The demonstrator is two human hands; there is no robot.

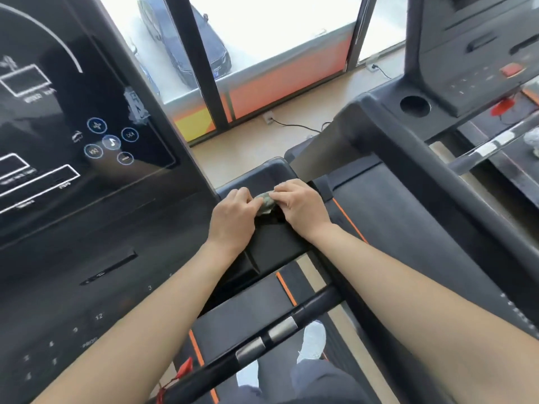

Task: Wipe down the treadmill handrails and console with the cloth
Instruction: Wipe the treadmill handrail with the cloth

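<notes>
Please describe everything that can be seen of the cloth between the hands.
The cloth is a small grey-green piece, soft fabric by its look, crumpled into a wad. The left hand and right hand pinch it from either side, over the dark plastic ledge right of the console. Whether it touches the ledge cannot be told.

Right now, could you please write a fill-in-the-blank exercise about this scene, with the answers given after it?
1. The left hand and right hand both hold a crumpled ____.
2. The console stands to the ____ of the hands.
3. The cord by the handrail is ____.
Missing words: cloth, left, red.
</notes>
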